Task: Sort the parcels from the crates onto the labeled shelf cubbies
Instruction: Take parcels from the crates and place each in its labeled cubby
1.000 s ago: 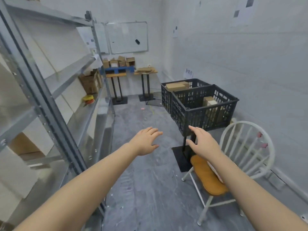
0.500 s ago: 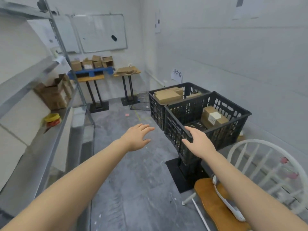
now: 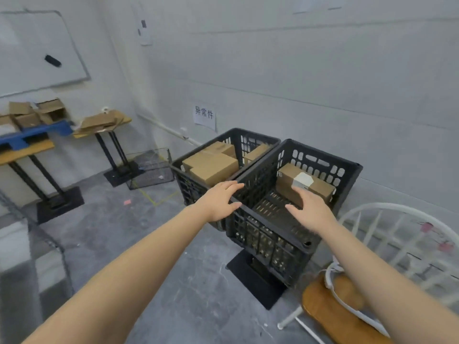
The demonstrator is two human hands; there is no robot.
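Note:
Two black plastic crates stand side by side against the right wall. The near crate (image 3: 268, 240) holds one brown parcel (image 3: 288, 181) with a white label at its far end. The far crate (image 3: 238, 136) holds several brown parcels (image 3: 211, 166). My left hand (image 3: 218, 201) is open over the near crate's left rim. Above that crate's inside, my right hand (image 3: 309, 209) is open with fingers spread, just short of the labelled parcel. Neither hand holds anything.
A white chair (image 3: 387, 247) with a wooden seat stands at the right, close to the near crate. Two small stands (image 3: 109, 145) with cardboard boxes sit at the back left under a whiteboard. A wire basket (image 3: 151, 170) lies on the grey floor. A paper sign (image 3: 204, 117) hangs on the wall.
I have come closer to the crates and turned right; the shelf has left the view. Both hands have moved forward, the right one from the crate's front to over its inside.

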